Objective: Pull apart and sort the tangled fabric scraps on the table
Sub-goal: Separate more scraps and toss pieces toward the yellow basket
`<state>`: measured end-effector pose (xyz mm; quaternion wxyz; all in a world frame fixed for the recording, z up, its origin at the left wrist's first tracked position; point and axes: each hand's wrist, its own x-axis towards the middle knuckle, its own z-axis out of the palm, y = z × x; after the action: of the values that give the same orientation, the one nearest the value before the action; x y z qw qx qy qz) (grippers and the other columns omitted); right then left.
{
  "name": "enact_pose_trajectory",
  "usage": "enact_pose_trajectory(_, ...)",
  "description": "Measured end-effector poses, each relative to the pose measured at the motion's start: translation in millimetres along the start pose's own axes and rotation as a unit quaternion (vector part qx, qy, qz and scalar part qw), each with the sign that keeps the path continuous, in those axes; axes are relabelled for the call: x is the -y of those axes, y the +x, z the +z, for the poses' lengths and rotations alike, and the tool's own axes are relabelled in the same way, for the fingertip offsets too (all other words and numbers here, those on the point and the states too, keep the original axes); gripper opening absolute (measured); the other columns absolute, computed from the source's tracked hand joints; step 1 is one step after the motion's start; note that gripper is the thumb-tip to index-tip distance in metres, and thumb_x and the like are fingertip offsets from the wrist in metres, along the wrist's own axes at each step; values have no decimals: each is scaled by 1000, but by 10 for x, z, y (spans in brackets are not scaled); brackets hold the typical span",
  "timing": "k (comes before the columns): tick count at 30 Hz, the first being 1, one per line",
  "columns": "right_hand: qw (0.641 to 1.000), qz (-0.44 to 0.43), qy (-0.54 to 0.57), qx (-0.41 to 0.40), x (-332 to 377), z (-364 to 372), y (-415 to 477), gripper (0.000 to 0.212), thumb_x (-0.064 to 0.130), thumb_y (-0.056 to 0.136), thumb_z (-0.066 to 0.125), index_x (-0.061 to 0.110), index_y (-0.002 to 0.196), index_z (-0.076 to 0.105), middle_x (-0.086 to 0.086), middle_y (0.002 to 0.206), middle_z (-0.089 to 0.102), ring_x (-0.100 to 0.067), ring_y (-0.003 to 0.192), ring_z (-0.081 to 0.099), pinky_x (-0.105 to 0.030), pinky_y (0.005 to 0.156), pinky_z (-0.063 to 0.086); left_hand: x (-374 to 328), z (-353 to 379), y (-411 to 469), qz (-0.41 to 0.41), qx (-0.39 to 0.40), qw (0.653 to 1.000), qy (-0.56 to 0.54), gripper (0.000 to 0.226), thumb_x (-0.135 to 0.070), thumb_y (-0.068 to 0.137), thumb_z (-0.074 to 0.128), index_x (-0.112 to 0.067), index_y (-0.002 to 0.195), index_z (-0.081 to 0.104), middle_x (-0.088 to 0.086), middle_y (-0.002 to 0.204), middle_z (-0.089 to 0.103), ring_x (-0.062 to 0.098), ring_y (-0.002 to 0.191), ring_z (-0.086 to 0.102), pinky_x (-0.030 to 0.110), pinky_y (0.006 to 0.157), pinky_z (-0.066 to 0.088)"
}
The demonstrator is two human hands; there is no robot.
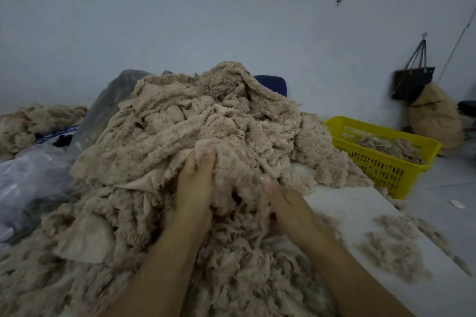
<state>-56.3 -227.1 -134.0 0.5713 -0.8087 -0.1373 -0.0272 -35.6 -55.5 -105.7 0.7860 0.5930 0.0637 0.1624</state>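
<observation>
A big heap of tangled beige fleece scraps (195, 121) covers most of the white table (350, 203). My left hand (195, 183) reaches into the heap's front, thumb and fingers pinching a fluffy scrap (206, 144) at the top of its grip. My right hand (286, 203) sits just to the right, its fingers buried in the same clump with the thumb on top. Both forearms come in from the bottom edge. A small loose pile of scraps (394, 247) lies on the bare table at the right.
A yellow plastic basket (386, 162) holding several scraps stands right of the table. Clear plastic bags (33, 175) lie at the left, with another fleece pile (33, 121) behind. A black bag (412, 82) and a tan sack (435, 116) are at the wall.
</observation>
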Motion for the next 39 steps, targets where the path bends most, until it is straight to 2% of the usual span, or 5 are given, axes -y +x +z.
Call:
enact_pose_trajectory(12, 948, 78, 306, -24, 45, -135, 65, 36, 33, 101, 48, 14, 96, 79, -15, 106, 74, -27, 101, 71, -39, 84, 60, 176, 122, -282, 369, 278, 764, 450, 38, -49, 94, 47, -25, 99, 75, -13, 137, 52, 9, 110, 52, 32, 91, 43)
enact_pose_trajectory(20, 816, 122, 545, -150, -10, -332, 163, 28, 28, 104, 46, 13, 125, 58, -7, 113, 74, -20, 101, 72, -31, 70, 61, 136, -150, 63, 237, 124, 759, 594, 32, -46, 101, 45, -25, 102, 69, -6, 95, 64, 16, 87, 58, 36, 78, 49)
enact_pose_trajectory(27, 778, 121, 588, -186, -27, -401, 149, 27, 28, 106, 41, 11, 118, 59, -9, 105, 76, -22, 92, 74, -32, 66, 61, 17, -294, 111, 214, -73, 881, 417, 15, -24, 98, 52, -22, 104, 65, -7, 97, 63, 12, 80, 58, 28, 64, 44)
enact_pose_trajectory(32, 778, 78, 605, -151, -20, -419, 158, 26, 10, 98, 45, 5, 106, 69, -11, 107, 75, -20, 88, 74, -27, 66, 60, -26, -1, -273, 351, 47, 873, 334, 34, -43, 96, 44, -18, 83, 63, -11, 74, 58, 7, 64, 53, 17, 56, 39)
enact_pose_trajectory(39, 846, 58, 530, 5, 53, -230, 99, 37, 10, 78, 49, 6, 98, 79, -17, 118, 70, -25, 106, 70, -31, 79, 59, 107, 209, -327, 6, 212, 963, 167, 63, -77, 70, 55, -24, 98, 74, -9, 89, 74, 5, 83, 69, 27, 75, 53)
